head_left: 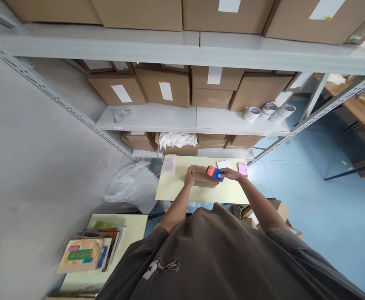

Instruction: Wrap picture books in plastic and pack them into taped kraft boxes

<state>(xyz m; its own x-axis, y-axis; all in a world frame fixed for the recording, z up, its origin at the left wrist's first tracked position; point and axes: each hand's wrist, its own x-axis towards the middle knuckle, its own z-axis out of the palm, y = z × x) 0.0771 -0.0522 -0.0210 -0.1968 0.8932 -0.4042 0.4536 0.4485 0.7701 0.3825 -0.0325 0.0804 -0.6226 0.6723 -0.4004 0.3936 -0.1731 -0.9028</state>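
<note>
A brown cardboard box lies on the pale yellow table in front of me. At its left end, my left hand is closed on the edge of the cardboard. My right hand grips a small blue and orange box by its blue end, tilted over the right part of the brown box. Whether the small box touches the cardboard I cannot tell. Behind my right hand are a white card or pad and a phone with a pink screen.
Beyond the table stands a metal shelf rack with cardboard boxes and tape rolls. A plastic bag sits left of the table. A stack of folders and papers lies at lower left; opened cartons are at right.
</note>
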